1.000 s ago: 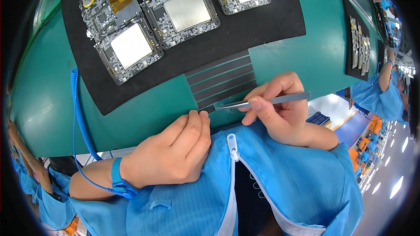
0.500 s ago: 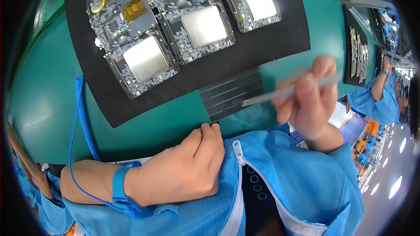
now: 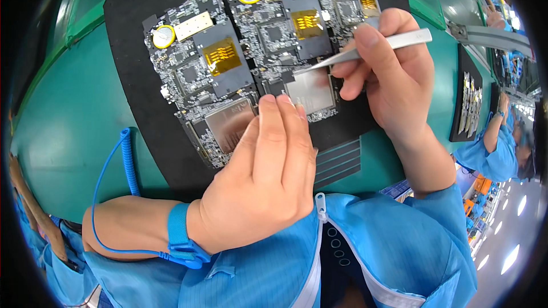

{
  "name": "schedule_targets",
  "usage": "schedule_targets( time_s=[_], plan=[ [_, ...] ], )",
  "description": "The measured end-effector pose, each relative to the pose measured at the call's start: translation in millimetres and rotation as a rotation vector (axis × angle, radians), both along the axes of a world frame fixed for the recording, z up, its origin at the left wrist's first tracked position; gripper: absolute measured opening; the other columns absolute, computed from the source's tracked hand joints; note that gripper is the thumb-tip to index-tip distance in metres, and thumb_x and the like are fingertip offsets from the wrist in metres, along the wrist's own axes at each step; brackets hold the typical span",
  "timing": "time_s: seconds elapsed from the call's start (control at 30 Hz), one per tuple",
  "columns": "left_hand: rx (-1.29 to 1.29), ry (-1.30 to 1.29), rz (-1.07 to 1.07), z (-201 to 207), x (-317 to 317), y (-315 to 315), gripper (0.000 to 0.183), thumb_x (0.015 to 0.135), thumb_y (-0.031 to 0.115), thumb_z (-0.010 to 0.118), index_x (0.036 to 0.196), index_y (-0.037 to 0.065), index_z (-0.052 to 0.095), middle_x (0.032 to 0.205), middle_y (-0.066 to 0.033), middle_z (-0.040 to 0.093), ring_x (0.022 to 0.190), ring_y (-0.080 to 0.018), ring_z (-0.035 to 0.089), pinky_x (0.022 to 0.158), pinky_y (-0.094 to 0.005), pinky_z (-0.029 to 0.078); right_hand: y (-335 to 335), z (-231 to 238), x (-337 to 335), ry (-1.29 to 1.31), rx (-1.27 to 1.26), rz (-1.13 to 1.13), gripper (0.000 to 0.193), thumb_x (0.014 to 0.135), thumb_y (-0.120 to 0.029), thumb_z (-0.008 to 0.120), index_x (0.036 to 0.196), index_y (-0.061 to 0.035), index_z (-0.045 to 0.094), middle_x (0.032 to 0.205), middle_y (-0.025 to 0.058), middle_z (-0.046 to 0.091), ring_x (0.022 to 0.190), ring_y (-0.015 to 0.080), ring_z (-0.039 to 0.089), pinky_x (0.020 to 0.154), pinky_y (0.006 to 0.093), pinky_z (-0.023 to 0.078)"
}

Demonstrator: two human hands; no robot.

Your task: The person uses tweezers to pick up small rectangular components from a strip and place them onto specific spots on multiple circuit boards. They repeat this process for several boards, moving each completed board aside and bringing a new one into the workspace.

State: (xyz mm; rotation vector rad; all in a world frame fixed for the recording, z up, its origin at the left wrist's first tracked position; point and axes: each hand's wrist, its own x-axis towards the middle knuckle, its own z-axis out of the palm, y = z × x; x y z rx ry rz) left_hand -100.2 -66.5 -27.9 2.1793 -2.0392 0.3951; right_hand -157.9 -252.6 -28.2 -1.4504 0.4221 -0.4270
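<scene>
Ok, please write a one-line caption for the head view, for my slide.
Right hand aims metal tweezers at circuit boards on a black mat; left hand rests fingertips on one board.

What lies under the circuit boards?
The circuit boards lie on a black mat spread over the green table. The left hand hides the mat's near part.

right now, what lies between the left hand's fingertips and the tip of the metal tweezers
In the head view, only the middle dark circuit board with its bare silver shield plate lies between the left hand's fingertips and the metal tweezers.
</scene>
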Motion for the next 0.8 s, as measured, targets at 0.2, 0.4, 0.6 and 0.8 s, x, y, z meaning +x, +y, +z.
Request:
schedule_targets(
  time_s=[0.2, 0.4, 0.6, 0.8],
  plan=[
    [0.012, -0.056, -0.035, -0.3, 3.3, 1.1, 0.032, 0.084, 0.019, 0.055, 0.096, -0.009, 0.065, 0.097, -0.0219, 0.063, 0.093, -0.0326, 0.062, 0.075, -0.0334, 0.054, 3.3, -2.2, -0.1, -0.011, -0.075, 0.0, 0.016, 0.094, -0.012, 0.05, 0.093, -0.0039, 0.036, 0.068, 0.0157, 0.063, 0.043, 0.0137, 0.058, 0.04, 0.0206, 0.049],
    [0.004, -0.066, -0.025, -0.6, 3.2, 1.1, 0.032, 0.085, 0.019, 0.054, 0.097, -0.008, 0.065, 0.099, -0.0215, 0.063, 0.093, -0.0322, 0.062, 0.075, -0.0329, 0.054, 1.7, -4.2, -0.1, -0.017, -0.106, 0.025, 0.017, 0.094, -0.011, 0.049, 0.089, -0.0035, 0.035, 0.066, 0.0151, 0.063, 0.045, 0.0151, 0.059, 0.044, 0.0241, 0.052],
    [-0.093, 0.104, 0.053, -2.8, 1.9, -4.2, 0.028, 0.072, 0.014, 0.064, 0.092, -0.005, 0.063, 0.105, -0.0242, 0.059, 0.089, -0.0306, 0.06, 0.071, -0.0329, 0.053, -0.1, -8.9, -2.3, -0.111, 0.022, 0.035, 0.021, 0.089, -0.004, 0.057, 0.094, -0.002, 0.038, 0.07, 0.0094, 0.06, 0.056, 0.0119, 0.063, 0.045, 0.0197, 0.053],
    [-0.066, 0.229, 0.067, -3.7, 7.9, -7.8, 0.039, 0.059, 0.014, 0.072, 0.092, -0.003, 0.061, 0.113, -0.0277, 0.053, 0.091, -0.0332, 0.056, 0.074, -0.0375, 0.05, 1.8, -9.2, -2.5, -0.114, -0.022, 0.03, 0.021, 0.088, -0.002, 0.057, 0.094, -0.0004, 0.037, 0.071, 0.0074, 0.057, 0.057, 0.0107, 0.063, 0.045, 0.019, 0.052]
  ],
)
